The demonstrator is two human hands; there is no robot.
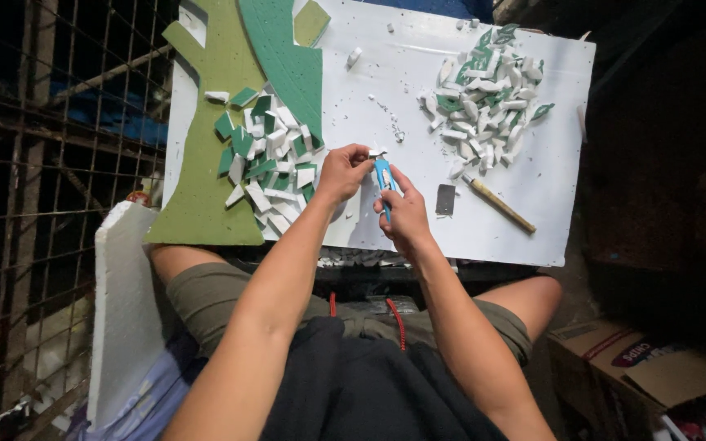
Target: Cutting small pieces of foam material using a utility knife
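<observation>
White board [484,220], blue cutter [383,175] in right hand [404,214]

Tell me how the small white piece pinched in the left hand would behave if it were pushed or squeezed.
The small white piece looks like the cut foam bits in the pile, so it is probably very light and would skid at a nudge. The crumbs on the white board suggest it chips easily. Squeezed by the left hand, it would likely dent.
</observation>
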